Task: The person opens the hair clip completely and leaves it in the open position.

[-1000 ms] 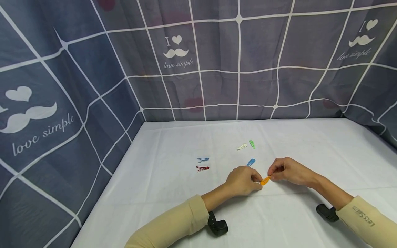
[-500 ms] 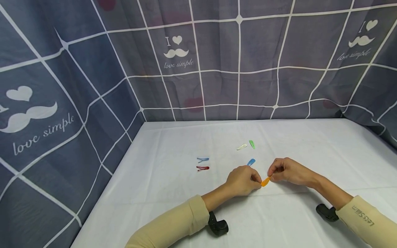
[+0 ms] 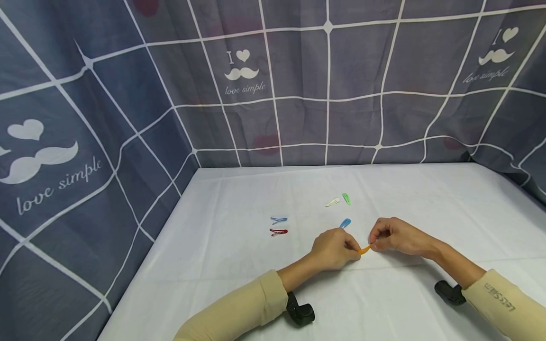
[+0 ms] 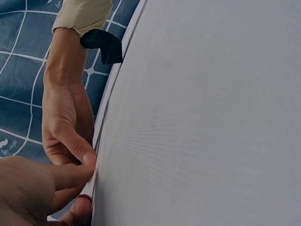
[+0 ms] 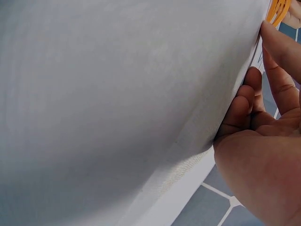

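Note:
Between my two hands is an orange snap hair clip (image 3: 364, 250), just above or on the white cloth. My left hand (image 3: 333, 248) pinches its near left end with thumb and fingertips. The fingertips of my right hand (image 3: 398, 236) pinch the opposite, upper right end. In the right wrist view, the slotted orange body of the clip shows at the top right corner, past the right fingertips. The left wrist view has both hands' fingertips meeting, with the clip hidden. Partly behind my left hand lies a blue snap clip (image 3: 346, 222).
Farther back lie a pale clip (image 3: 332, 202) and a green clip (image 3: 346, 198). To the left, a blue clip (image 3: 279, 219) and a dark red clip (image 3: 278, 232) have their prongs spread. White cloth (image 3: 230, 265) covers the table; a grey checked curtain (image 3: 298, 123) hangs behind.
Both hands keep nearly the same place. The orange hair clip has turned in the fingers, from showing its broad face to showing a thin, edge-on, slightly bent profile.

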### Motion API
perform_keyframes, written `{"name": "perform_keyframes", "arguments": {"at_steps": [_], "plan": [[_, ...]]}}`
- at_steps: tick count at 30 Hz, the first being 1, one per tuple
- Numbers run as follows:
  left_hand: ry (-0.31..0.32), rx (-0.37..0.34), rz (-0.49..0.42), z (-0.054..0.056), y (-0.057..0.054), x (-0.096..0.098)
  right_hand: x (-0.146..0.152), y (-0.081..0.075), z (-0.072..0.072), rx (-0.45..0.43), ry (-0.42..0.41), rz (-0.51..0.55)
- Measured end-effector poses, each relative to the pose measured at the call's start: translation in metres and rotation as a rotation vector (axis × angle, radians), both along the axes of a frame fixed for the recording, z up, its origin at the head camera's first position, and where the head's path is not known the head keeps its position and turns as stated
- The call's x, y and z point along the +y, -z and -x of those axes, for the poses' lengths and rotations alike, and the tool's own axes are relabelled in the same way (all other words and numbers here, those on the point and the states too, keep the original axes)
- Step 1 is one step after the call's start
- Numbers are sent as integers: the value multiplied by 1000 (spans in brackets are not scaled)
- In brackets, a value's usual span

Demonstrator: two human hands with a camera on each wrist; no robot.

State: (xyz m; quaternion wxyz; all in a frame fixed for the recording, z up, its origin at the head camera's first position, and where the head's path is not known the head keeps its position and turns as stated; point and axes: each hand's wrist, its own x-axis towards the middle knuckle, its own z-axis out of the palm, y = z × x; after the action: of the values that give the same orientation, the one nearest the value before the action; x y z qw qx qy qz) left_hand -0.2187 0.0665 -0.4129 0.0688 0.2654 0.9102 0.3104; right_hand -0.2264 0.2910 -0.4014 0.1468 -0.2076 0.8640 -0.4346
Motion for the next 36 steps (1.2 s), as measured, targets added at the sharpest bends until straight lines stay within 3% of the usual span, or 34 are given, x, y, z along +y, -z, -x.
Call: {"name": "perform_keyframes", "arguments": {"at_steps": [11,20,29,36], "plan": [[-28,-88,-83,-1,-2,-1,1,0,1,5,-14,8],[-45,-99,-98,-1,-3,-1,3,0,1,14,-26,-19],[-58,-93,-154,0,-1,-2,5,-2,0,-62,-38,45],[-102,-200,-267,5,-1,-6,-1,-5,-3,-73,-8,63]]}}
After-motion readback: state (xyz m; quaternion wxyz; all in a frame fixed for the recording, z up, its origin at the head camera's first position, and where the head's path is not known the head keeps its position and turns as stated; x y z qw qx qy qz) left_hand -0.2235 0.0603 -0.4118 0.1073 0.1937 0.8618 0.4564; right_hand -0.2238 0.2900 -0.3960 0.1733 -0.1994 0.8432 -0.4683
